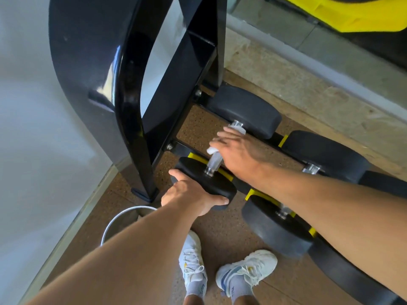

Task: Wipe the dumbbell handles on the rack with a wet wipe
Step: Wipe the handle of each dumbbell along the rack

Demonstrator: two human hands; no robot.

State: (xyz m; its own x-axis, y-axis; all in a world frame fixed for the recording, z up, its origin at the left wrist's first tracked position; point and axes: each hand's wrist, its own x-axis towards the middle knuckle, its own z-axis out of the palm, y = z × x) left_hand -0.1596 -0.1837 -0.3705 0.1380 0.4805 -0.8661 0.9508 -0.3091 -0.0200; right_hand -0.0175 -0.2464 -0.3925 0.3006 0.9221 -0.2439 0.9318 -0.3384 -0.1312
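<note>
Wrapping a white wet wipe [236, 129] round the knurled dumbbell handle [214, 160], the right hand [236, 154] is gripping it on the rack [280, 139] — the left hand [187, 194] is clasping the near weight plate [203, 183]. Heavy, likely stable; the soft wipe conforms easily.

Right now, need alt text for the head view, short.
Seen from above, a person's right hand wraps a white wet wipe around the knurled handle of a black dumbbell on a low rack, while the left hand grips its near weight plate. A second dumbbell, white sneakers and a metal bin sit nearby.
</note>
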